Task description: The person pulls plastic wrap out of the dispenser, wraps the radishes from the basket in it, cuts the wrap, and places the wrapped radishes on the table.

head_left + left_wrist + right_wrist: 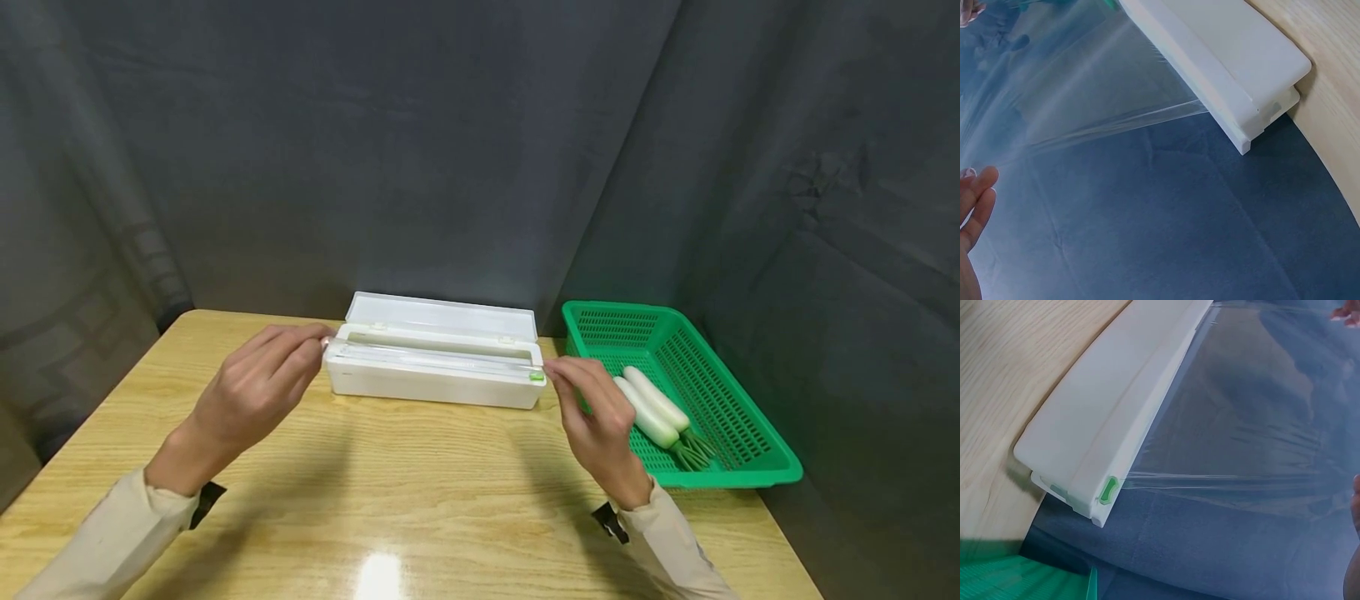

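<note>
A white cling-film dispenser box (431,385) sits on the table with its lid (442,312) tipped back. Clear cling film (1097,94) stretches out of it between the two hands. My left hand (258,385) pinches the film's left corner near the box's left end, thumb against fingers. At the opposite end, my right hand (596,417) pinches the right corner. A small green piece (1109,489) shows at the box's right end. Only part of the right hand (1355,515) appears in the right wrist view.
To the right stands a green plastic basket (738,392) holding two white radishes (654,400) with green stems. The wooden table (435,492) extends in front of the box. A dark curtain (420,158) hangs behind and at both sides.
</note>
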Tool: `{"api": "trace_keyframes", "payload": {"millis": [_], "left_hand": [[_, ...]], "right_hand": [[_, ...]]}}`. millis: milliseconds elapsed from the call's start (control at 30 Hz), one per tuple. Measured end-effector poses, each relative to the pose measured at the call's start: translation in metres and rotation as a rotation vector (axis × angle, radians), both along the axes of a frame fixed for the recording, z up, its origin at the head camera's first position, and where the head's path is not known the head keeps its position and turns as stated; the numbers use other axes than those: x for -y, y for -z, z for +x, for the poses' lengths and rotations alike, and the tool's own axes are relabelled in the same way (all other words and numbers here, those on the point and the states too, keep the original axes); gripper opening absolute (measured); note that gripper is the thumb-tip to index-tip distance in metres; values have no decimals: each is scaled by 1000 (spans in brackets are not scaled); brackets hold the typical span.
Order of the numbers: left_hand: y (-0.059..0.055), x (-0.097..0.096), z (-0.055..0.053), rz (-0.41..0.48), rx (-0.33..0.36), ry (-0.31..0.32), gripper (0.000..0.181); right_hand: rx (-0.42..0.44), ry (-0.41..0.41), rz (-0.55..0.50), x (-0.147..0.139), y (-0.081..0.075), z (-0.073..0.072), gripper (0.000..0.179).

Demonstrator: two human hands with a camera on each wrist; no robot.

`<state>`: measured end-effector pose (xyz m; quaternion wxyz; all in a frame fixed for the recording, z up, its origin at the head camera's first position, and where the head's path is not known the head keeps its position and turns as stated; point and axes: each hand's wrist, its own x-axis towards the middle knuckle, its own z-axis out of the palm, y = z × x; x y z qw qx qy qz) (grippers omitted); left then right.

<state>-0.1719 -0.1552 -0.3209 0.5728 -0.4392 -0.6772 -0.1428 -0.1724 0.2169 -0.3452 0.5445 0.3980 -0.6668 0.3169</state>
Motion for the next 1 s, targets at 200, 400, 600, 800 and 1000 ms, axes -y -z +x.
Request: {"api": "trace_keyframes", "payload": {"millis": [200, 400, 600, 800, 1000], "left_hand": [[-1, 0, 3, -6, 1, -16, 27], [-4, -1, 3, 7, 0, -9, 26], [-8, -2, 3, 22, -9, -2, 27], [-9, -3, 2, 52, -37, 28, 26], [-10, -4, 4, 58, -47, 36, 26]], "right_hand": [[9, -3, -11, 0, -1, 2, 25], [-2, -16, -30, 1, -2, 3, 26], [-13, -23, -39, 2, -3, 4, 27], [-18, -35, -43, 2, -5, 6, 27], [-16, -55, -55, 2, -5, 6, 28]]}}
